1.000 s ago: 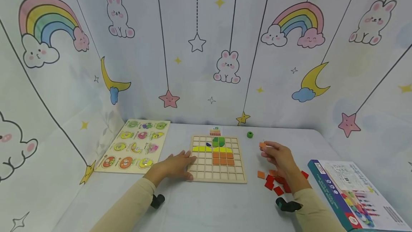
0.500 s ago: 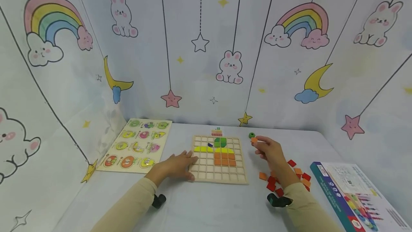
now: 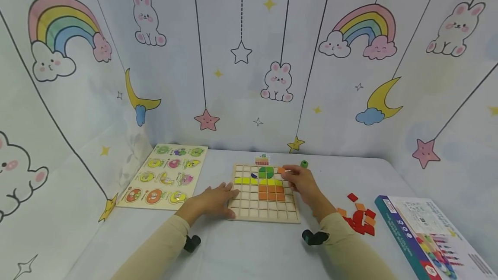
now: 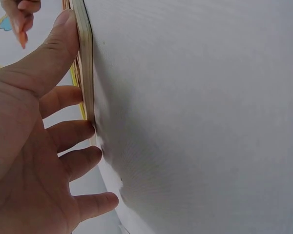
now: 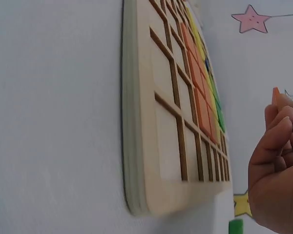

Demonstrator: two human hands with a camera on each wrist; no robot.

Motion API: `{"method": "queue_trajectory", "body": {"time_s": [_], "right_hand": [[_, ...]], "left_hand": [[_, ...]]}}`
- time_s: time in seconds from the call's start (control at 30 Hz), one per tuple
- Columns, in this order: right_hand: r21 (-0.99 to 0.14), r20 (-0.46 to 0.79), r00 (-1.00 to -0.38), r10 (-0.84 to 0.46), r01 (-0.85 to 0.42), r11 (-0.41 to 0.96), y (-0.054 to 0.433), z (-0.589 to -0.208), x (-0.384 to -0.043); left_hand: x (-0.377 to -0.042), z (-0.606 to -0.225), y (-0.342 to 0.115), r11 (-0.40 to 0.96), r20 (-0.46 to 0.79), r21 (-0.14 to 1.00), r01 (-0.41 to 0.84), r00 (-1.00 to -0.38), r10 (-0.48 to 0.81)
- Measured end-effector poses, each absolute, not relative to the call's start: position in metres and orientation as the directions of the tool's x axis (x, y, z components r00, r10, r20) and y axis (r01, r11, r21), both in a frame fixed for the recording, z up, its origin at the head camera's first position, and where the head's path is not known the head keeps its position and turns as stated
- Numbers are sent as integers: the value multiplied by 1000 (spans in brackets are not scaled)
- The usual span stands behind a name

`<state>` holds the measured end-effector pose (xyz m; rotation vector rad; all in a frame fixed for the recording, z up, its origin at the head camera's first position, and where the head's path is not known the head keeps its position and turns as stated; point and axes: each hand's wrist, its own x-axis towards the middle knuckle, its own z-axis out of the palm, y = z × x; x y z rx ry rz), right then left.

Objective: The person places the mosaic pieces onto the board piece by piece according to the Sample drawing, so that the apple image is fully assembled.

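A wooden grid board (image 3: 264, 218) lies on the table, with orange tiles (image 3: 271, 192), yellow pieces (image 3: 243, 180), green pieces (image 3: 266, 172) and one dark blue piece (image 3: 254, 175) in its cells. My left hand (image 3: 214, 201) rests against the board's left edge; in the left wrist view its thumb and fingertips touch the side, fingers spread. Over the right part of the board, my right hand (image 3: 305, 183) pinches a small orange square tile (image 3: 281, 170) between thumb and fingertips. The right wrist view shows that tile (image 5: 276, 96) raised off the grid.
Loose red and orange tiles (image 3: 359, 219) lie right of the board. A green bead (image 3: 304, 164) and a small picture card (image 3: 263, 159) are behind it. A fruit puzzle board (image 3: 163, 176) lies left, a box (image 3: 435, 237) right.
My right hand has moved left with the orange tile, from beside the loose tiles to over the board. The left hand stays at the board's edge.
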<state>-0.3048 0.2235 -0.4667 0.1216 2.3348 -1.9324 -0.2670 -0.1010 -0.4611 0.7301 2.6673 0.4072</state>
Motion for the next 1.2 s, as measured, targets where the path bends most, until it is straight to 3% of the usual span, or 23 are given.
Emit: {"method": "queue_trajectory", "body": {"time_s": [0.23, 0.4, 0.73, 0.9, 1.07, 1.2], "right_hand": [[-895, -116, -982, -151, 37, 445, 175, -477, -307], [-722, -66, -979, -193, -87, 687, 149, -478, -302], [-624, -40, -980, -196, -129, 771, 137, -478, -299], [-745, -54, -986, -158, -66, 664, 161, -466, -284], [-917, -117, -990, -84, 75, 391, 222, -457, -266], [-966, -202, -979, -8, 198, 165, 271, -452, -248]], "left_hand": [[-268, -462, -101, 826, -249, 368, 427, -811, 530], [-269, -464, -102, 830, -261, 374, 414, -811, 523], [-270, -463, -103, 826, -259, 371, 424, -807, 531], [-270, -462, -104, 831, -259, 357, 427, -809, 527], [-272, -463, -103, 822, -250, 361, 442, -803, 541], [-272, -465, -103, 824, -256, 356, 441, -802, 540]]}}
